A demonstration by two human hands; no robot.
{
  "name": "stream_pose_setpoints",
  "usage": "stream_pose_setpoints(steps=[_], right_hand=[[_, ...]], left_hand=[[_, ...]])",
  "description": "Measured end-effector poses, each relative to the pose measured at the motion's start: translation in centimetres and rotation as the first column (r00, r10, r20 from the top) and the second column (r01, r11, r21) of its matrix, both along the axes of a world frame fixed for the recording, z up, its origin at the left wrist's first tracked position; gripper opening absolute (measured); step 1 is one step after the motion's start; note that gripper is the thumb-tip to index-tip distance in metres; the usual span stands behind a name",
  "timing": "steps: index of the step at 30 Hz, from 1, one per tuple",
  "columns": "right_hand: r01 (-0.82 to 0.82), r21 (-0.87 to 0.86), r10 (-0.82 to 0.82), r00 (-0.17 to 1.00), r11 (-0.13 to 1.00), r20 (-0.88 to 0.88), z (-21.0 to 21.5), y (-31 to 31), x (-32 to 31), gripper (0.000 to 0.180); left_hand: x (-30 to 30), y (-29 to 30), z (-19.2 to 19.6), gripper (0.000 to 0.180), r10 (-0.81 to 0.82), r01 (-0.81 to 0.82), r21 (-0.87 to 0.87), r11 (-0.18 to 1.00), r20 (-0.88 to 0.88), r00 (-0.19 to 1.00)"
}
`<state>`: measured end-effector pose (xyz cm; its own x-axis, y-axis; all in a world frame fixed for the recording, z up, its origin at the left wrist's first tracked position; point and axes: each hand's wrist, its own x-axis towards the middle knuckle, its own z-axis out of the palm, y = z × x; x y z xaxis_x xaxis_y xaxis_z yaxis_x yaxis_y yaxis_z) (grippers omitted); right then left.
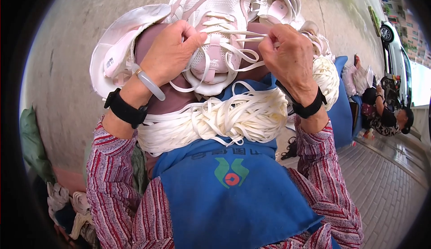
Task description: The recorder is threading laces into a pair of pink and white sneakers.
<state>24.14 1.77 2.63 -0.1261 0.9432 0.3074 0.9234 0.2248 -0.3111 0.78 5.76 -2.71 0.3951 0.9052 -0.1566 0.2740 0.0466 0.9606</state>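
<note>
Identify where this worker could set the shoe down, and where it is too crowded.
Free: bare concrete ground left of the white shoe uppers, and the blue apron below the lace bundle. Crowded: the lap under both hands, around the shoe.

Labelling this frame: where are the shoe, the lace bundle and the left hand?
shoe (220, 6): head view, white mesh upper.
lace bundle (224, 119): head view, middle of the coil.
left hand (169, 54): head view, back of hand.

Long sleeves (112, 181) in red, white and grey stripes are worn on both forearms. A black strap band (125, 109) is fastened at the left wrist, with a pale translucent bangle (150, 84) beside it. A matching black band (310, 107) is seen at the right wrist. A blue apron (233, 204) with a green and red emblem is worn over the lap.
</note>
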Motion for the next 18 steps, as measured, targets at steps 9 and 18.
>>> stream_pose_setpoints(steps=[9,18], right_hand=[[0.018,-0.191,-0.007,0.998,0.981,0.057,0.5,0.3,0.5,0.015],[-0.049,-0.288,0.028,0.997,0.956,-0.077,1.3,0.0,0.3,0.016]], left_hand=[[-1.1,-0.3,1.0,0.025,-0.034,0.035,-0.130,0.991,0.008,0.999],[-0.5,0.1,0.7,0.021,-0.027,0.027,-0.003,1.000,-0.093,0.995]])
